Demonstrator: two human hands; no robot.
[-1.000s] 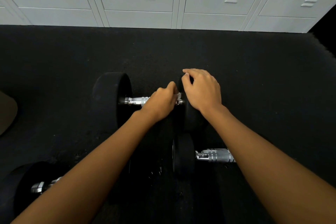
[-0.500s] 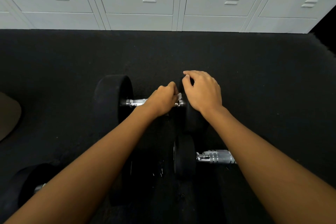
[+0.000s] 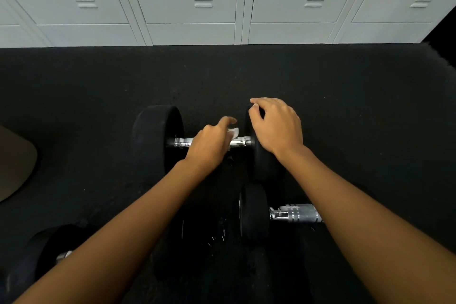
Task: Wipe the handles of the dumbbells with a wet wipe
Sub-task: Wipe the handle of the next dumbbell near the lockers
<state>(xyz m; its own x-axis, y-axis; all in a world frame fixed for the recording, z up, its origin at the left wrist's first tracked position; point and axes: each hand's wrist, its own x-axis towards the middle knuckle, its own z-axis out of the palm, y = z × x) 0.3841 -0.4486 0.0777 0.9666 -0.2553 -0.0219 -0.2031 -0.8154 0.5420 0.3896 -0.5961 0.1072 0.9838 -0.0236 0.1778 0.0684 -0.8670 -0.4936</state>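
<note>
The left hand (image 3: 209,143), clenched on the wet wipe (image 3: 234,132), has slid back from the right end of the far dumbbell's handle (image 3: 239,142), baring chrome there. The right hand (image 3: 276,126) rests loosely on the black weight (image 3: 261,163), steadying it. Probably another pass coming.

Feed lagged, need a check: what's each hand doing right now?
Left hand: closed on the wipe, pressed against the handle.
Right hand: open, resting on the right weight head, not gripping it.

Pale grey lockers (image 3: 192,0) — black rubber floor (image 3: 345,106) below.
</note>
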